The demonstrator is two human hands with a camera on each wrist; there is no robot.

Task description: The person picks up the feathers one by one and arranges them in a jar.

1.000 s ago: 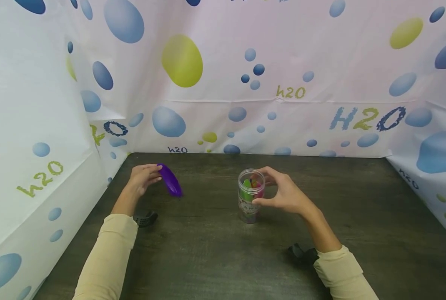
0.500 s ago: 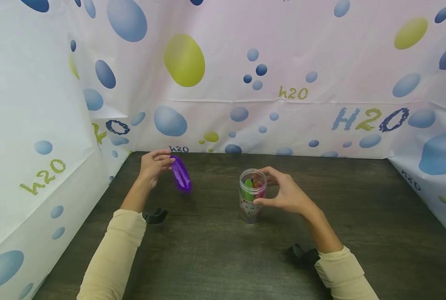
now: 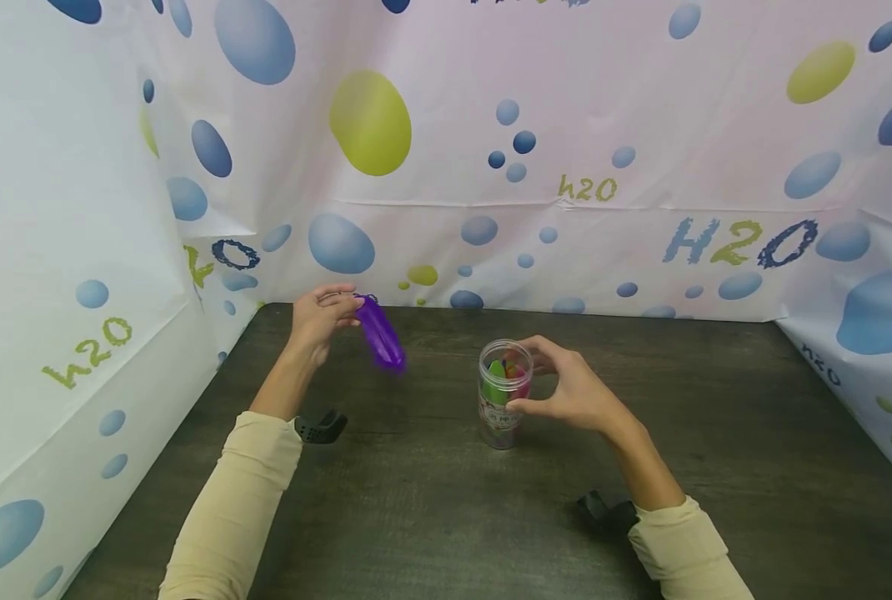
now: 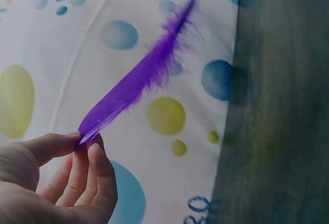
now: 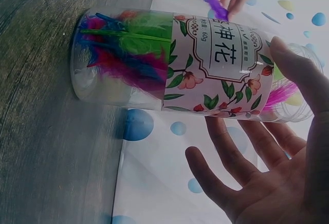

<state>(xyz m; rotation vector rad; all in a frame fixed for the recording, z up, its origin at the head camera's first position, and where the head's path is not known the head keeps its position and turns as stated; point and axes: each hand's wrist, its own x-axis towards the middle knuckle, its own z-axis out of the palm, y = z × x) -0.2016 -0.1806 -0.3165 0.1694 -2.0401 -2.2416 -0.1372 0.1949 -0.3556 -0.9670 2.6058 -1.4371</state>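
Note:
Between thumb and fingers, my left hand (image 3: 320,323) pinches a purple feather (image 3: 381,333) by one end, above the far left of the table. The left wrist view shows the feather (image 4: 133,85) whole: smooth at the pinched end, fluffy toward the far tip. My right hand (image 3: 569,390) holds a clear jar (image 3: 500,433) near its open rim, thumb on the near side and fingers on the other. In the right wrist view, the jar's floral label (image 5: 218,64) faces the camera. Green, pink, blue and red feathers (image 5: 123,54) are inside the jar, which stands upright on the table.
The dark wood-look table (image 3: 431,517) is bounded by a white backdrop (image 3: 446,108) with blue and lime bubbles at the back and both sides. Black wrist straps (image 3: 322,427) show at both wrists.
My left hand has moved right and toward the back of the table, carrying the purple feather closer to the jar. My right hand and the jar have stayed put.

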